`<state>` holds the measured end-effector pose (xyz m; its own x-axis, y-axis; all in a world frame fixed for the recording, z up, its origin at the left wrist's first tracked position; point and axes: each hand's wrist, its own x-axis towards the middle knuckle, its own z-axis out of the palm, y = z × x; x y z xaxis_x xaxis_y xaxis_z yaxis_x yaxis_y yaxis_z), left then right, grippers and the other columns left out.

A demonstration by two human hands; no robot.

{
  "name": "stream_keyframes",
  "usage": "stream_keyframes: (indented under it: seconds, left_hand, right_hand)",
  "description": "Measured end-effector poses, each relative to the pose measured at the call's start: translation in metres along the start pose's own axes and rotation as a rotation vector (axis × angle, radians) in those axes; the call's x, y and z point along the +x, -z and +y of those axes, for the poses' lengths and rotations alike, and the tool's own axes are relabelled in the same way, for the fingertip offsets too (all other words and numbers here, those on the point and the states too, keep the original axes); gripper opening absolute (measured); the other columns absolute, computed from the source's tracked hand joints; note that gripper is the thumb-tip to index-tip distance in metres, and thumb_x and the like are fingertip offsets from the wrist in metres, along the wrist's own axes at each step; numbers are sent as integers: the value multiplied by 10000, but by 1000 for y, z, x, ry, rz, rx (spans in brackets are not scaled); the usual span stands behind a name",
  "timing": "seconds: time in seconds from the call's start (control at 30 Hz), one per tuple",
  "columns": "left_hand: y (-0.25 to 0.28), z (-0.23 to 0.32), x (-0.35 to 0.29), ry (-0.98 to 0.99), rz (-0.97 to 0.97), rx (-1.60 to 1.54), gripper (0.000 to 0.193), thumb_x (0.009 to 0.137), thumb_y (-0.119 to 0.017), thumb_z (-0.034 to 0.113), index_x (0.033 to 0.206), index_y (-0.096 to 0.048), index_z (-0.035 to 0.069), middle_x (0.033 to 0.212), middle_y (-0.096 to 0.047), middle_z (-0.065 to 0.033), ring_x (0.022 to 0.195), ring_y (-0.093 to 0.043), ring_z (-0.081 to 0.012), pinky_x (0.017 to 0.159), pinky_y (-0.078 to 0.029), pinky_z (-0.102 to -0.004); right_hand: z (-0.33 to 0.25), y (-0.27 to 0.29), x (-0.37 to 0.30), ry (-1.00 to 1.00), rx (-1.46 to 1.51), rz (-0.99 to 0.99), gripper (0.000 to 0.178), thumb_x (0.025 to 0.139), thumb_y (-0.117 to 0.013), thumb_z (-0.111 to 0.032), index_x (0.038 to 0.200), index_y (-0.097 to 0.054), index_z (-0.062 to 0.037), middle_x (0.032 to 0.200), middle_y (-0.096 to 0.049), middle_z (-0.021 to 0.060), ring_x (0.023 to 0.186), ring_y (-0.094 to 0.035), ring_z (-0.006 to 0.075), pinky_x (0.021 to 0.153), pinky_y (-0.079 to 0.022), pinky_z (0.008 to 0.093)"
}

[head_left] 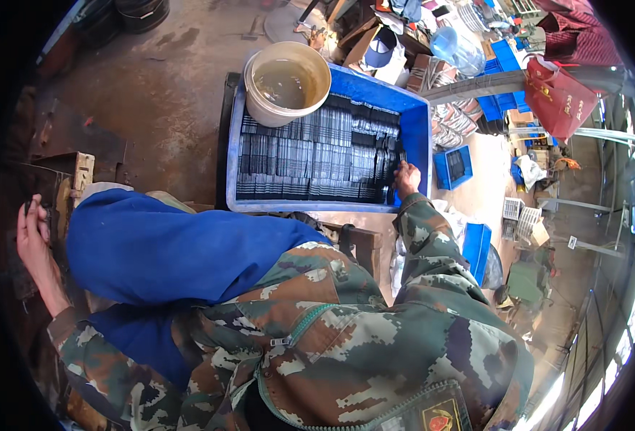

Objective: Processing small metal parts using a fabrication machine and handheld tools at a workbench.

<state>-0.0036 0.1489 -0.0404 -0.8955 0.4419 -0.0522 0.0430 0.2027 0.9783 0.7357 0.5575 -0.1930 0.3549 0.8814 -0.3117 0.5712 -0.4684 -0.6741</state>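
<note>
My right hand (406, 177) reaches into a large blue crate (412, 118) filled with rows of dark flat metal pieces (310, 158), its fingers closed on pieces at the right end of the rows. My left hand (31, 233) rests far left on a dark machine block (48, 197), fingers curled over a small dark part at its edge. Both arms wear camouflage sleeves. A blue cloth (159, 248) covers my lap between the hands.
A cream bucket of murky water (286, 82) sits on the crate's far left corner. Smaller blue bins (452, 167) stand to the right, with a red bag (558, 97), a clear water jug (452, 44) and clutter beyond. Concrete floor (159, 93) lies far left.
</note>
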Motion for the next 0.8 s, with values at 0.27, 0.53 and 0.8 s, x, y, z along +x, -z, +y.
stream_keyframes:
  seconds: [0.27, 0.53, 0.8]
  left_hand:
    - [-8, -8, 1, 2, -37, -9, 232, 986, -588, 190, 1161, -670, 63, 798, -542, 72, 584, -337, 12, 508, -236, -170]
    - [5, 3, -2, 16, -13, 6, 221, 987, -588, 187, 1154, -669, 66, 815, -546, 76, 599, -343, 24, 520, -245, -153]
    - [13, -4, -8, 25, -4, 6, 229, 986, -594, 181, 1165, -666, 58, 818, -539, 79, 612, -343, 28, 525, -253, -147]
  right_hand:
    - [-7, 41, -42, 31, -40, 17, 379, 893, -634, -181, 1208, -525, -1, 896, -634, 140, 534, -613, 199, 401, -486, 354]
    - [-9, 40, -63, 810, -750, -44, 402, 862, -576, -124, 1239, -538, 12, 1274, -535, 228, 1189, -529, 368, 1006, -450, 411]
    - [-1, 23, -7, 748, -948, -136, 577, 849, -531, -127, 1394, -404, 14, 1462, -393, 227, 1361, -392, 350, 1070, -417, 398]
